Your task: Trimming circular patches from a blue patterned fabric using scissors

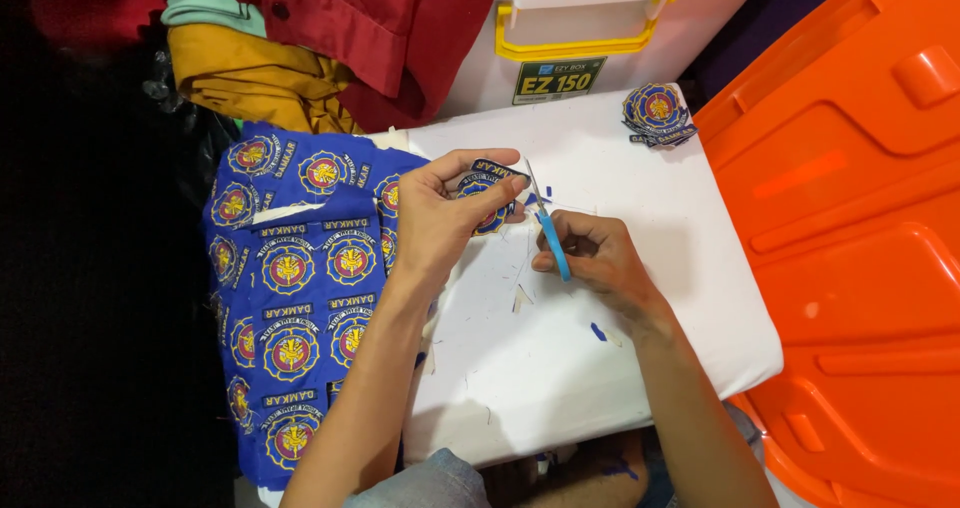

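Patch: round blue badge (487, 196) at centre of white board (640, 298), blades at its right edge
Left hand (440, 213): pinching the badge
Right hand (598, 258): closed round blue-handled scissors (548, 236)
Left: blue sheet of uncut badges (290, 298)
Far right: stack of cut badges (657, 114)

Hands (520, 233); patch (490, 193); blue-handled scissors (548, 233)

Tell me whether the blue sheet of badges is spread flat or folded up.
Spread flat. The blue sheet of badges lies open on the left edge of the white table, with rows of round emblems visible face up.
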